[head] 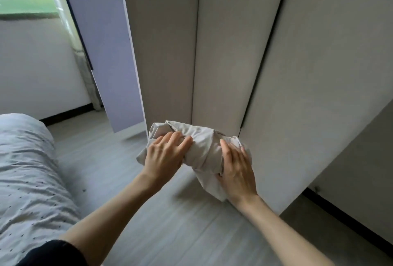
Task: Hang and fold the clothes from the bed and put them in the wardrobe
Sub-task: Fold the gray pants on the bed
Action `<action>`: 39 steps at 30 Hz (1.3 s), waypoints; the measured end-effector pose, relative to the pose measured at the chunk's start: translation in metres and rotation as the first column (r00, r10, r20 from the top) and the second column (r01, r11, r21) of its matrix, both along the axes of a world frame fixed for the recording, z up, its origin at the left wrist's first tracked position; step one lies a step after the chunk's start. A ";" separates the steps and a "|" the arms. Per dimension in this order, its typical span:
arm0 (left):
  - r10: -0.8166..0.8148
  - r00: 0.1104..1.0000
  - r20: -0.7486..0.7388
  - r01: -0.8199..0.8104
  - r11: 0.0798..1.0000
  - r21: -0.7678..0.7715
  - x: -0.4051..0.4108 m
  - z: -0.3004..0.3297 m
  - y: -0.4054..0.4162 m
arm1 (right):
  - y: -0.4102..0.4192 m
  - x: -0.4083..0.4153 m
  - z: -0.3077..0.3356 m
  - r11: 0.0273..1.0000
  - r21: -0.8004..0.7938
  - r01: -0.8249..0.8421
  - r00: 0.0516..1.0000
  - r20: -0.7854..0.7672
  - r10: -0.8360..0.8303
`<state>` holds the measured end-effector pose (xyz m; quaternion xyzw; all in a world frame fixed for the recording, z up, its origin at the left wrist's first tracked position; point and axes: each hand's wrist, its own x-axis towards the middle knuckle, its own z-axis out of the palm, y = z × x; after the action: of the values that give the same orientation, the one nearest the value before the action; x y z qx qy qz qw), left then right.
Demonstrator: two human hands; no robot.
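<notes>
Left hand (164, 155) is spread over the near-left end of the garment (200, 151), fingers fairly straight and lying across the top, more pressing than clutching. Right hand (236, 170) cups the right end, palm against the cloth, fingers laid along it with the thumb tucked round toward the underside, though how firmly it pinches is hard to tell. Between the two hands the pale bundle is carried in the air above the floor (170, 223), right up in front of the wardrobe (234, 53).

And here's the catch: the wardrobe panels directly ahead look shut, while one door (110, 53) stands open away to the far left. I'd say both hands are busy, so freeing one to pull a door could let the bundle sag. The loose corner hanging below the left hand and the tail drooping under the right wrist are the likely first casualties; if either slips out, the fold unravels.

As for the garment itself: light beige-grey, thin and soft, rolled more than squarely folded, creased across the middle, edges poking out at the far end. The bed (27, 170) lies near left, covered in dotted grey bedding.
</notes>
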<state>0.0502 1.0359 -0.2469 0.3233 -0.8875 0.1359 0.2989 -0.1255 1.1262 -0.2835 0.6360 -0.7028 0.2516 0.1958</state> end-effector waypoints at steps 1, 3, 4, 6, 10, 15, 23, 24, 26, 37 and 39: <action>0.038 0.999 0.010 -0.038 0.999 -0.009 0.006 0.003 -0.012 | -0.019 0.003 0.007 0.999 -0.022 -0.027 1.000 -0.015 0.027; 0.114 0.993 0.037 -0.114 0.993 0.017 0.021 0.001 -0.030 | -0.050 0.011 0.016 0.995 -0.055 -0.082 0.994 -0.072 0.078; 0.140 0.989 0.051 -0.143 0.989 0.048 0.027 -0.002 -0.036 | -0.063 0.016 0.019 0.992 -0.061 -0.109 0.990 -0.094 0.103; 0.196 0.979 0.063 -0.201 0.975 0.096 0.050 -0.011 -0.056 | -0.096 0.034 0.020 0.981 -0.050 -0.187 0.977 -0.115 0.180; 0.260 0.960 0.103 -0.272 0.953 0.131 0.106 -0.030 -0.109 | -0.160 0.084 0.004 0.955 0.055 -0.291 0.948 -0.121 0.295; 0.383 0.908 0.170 -0.412 0.890 0.195 0.202 -0.062 -0.188 | -0.260 0.179 -0.019 0.914 0.130 -0.384 0.910 -0.117 0.398; 0.529 0.812 0.249 -0.580 0.779 0.238 0.320 -0.085 -0.297 | -0.408 0.297 -0.034 0.827 0.195 -0.528 0.817 -0.149 0.557; 0.538 0.804 0.251 -0.590 0.771 0.239 0.328 -0.083 -0.316 | -0.430 0.305 -0.033 0.819 0.185 -0.543 0.807 -0.153 0.570; 0.553 0.801 0.230 -0.596 0.774 0.214 0.338 -0.079 -0.352 | -0.470 0.316 -0.031 0.816 0.160 -0.556 0.799 -0.169 0.578; 0.565 0.825 -0.026 -0.561 0.813 -0.155 0.341 0.000 -0.647 | -0.754 0.321 0.036 0.828 -0.282 -0.485 0.873 -0.206 0.441; 0.519 0.853 -0.058 -0.519 0.827 -0.215 0.334 0.022 -0.690 | -0.789 0.312 0.057 0.823 -0.334 -0.459 0.886 -0.243 0.395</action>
<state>0.3843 0.3457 -0.2249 0.5163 -0.7458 0.3110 0.2837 0.1864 0.3376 -0.2264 0.7451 -0.4607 0.3682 0.3113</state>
